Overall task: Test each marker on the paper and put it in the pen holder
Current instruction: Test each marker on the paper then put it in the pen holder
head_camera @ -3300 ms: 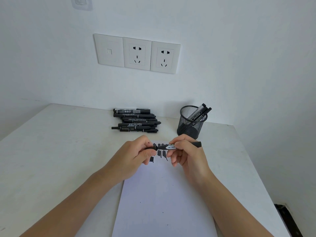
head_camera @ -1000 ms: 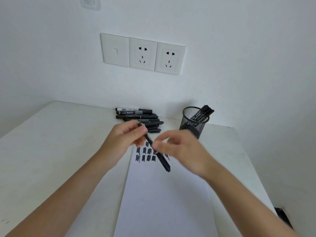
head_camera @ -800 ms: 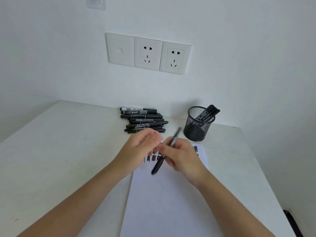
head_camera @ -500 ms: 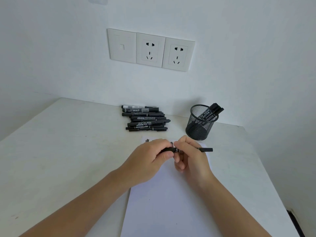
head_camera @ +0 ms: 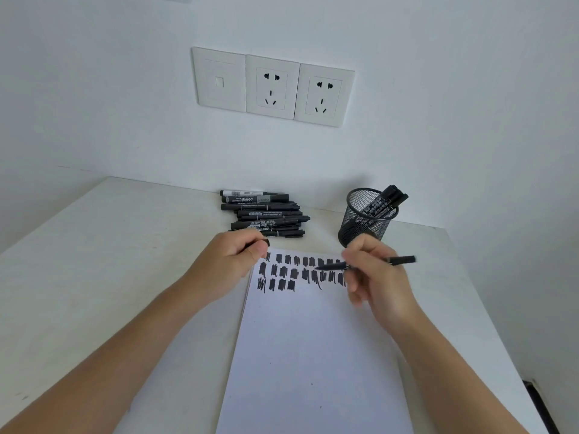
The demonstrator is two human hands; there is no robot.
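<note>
A white sheet of paper (head_camera: 313,355) lies on the table in front of me, its top edge filled with rows of black test scribbles (head_camera: 297,272). My right hand (head_camera: 376,277) grips an uncapped black marker (head_camera: 401,260) almost level, its tip pointing left just over the scribbles. My left hand (head_camera: 232,261) is curled around the marker's black cap (head_camera: 265,242) at the paper's top left corner. A black mesh pen holder (head_camera: 365,219) with a few markers in it stands behind my right hand. Several black markers (head_camera: 266,217) are stacked behind my left hand.
The white table (head_camera: 109,261) meets a white wall at the back. Its right edge runs close beside the paper and the holder. A row of wall sockets (head_camera: 272,86) sits above the marker pile.
Both hands were joined on the marker half a second ago. They have pulled apart: the cap came off in my left hand and my right hand carried the marker to the right.
</note>
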